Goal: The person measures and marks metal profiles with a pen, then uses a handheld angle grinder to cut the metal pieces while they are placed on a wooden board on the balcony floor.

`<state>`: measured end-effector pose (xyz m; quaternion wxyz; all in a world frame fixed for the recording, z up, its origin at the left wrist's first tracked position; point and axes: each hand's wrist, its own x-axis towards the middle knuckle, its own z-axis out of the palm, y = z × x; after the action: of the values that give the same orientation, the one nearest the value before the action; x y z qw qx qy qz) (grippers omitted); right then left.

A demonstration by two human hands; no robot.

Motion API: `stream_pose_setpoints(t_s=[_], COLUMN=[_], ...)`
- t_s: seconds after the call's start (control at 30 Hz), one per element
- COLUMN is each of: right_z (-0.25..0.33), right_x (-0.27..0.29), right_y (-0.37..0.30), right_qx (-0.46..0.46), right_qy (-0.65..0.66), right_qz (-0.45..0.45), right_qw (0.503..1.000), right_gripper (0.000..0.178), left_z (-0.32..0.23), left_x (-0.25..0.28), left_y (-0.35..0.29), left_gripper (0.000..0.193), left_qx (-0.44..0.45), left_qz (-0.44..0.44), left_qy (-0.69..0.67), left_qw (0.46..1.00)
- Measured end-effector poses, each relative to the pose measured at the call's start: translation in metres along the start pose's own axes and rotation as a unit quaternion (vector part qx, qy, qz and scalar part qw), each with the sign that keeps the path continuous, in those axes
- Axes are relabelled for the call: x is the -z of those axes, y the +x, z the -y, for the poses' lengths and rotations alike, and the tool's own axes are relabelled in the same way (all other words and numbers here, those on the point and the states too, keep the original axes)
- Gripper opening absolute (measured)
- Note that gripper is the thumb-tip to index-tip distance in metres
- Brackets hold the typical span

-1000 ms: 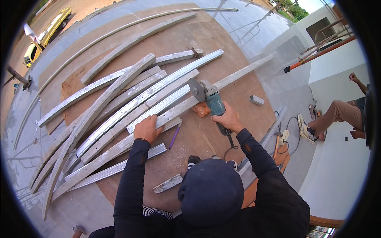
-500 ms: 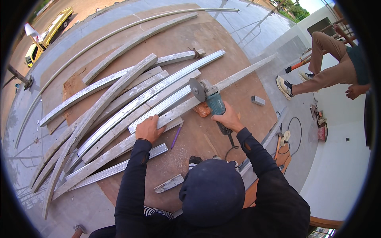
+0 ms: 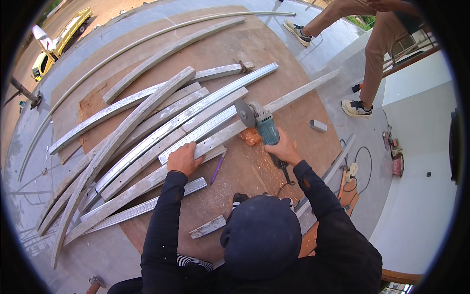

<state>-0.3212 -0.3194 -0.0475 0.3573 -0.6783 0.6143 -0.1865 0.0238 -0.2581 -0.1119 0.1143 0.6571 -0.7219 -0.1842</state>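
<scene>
My right hand [image 3: 285, 148] grips the teal body of an angle grinder [image 3: 267, 128]. Its round disc [image 3: 245, 113] meets a long, grey, dusty square bar [image 3: 227, 134], and orange sparks fly down toward me. Over that bar my left hand [image 3: 183, 159] is wrapped, left of the disc, fingers on the far side and thumb toward the grinder. An orange-red lump [image 3: 250, 136] lies under the bar just below the disc. Beside the left hand, a perforated silver metal profile [image 3: 198, 134] runs almost parallel to the bar. A purple pencil [image 3: 218, 168] rests on the brown board.
Several grey bars [image 3: 117, 127] lie crossed at the left on the brown board [image 3: 274, 49]. A short square offcut [image 3: 318, 125] sits right of the grinder. Another person's shoe [image 3: 356, 108] is planted beyond it. A socket block [image 3: 351, 170] and cables lie at the right.
Orange sparks now spray from under the disc; none showed before. My hands have barely moved. The other person has stepped left and farther away, legs now wide apart.
</scene>
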Motion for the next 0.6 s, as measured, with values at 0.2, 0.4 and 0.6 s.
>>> stream_pose_setpoints(t_s=[0.2, 0.4, 0.6], right_z=[-0.003, -0.011, -0.008], right_x=[0.001, 0.004, 0.011], right_y=[-0.008, -0.018, -0.031], right_qx=[0.001, 0.004, -0.001], right_qy=[-0.003, -0.009, -0.013], right_qz=[-0.007, -0.009, 0.007], right_qw=[1.0, 1.0, 1.0], right_gripper=[0.067, 0.071, 0.073], left_z=[0.0, 0.001, 0.0], left_x=[0.001, -0.001, 0.0], left_y=[0.0, 0.001, 0.001], left_gripper=[0.042, 0.042, 0.042], left_qx=[0.0, 0.0, 0.001], left_qz=[0.002, 0.002, 0.003], left_qy=[-0.001, -0.001, 0.0], left_qw=[1.0, 1.0, 1.0])
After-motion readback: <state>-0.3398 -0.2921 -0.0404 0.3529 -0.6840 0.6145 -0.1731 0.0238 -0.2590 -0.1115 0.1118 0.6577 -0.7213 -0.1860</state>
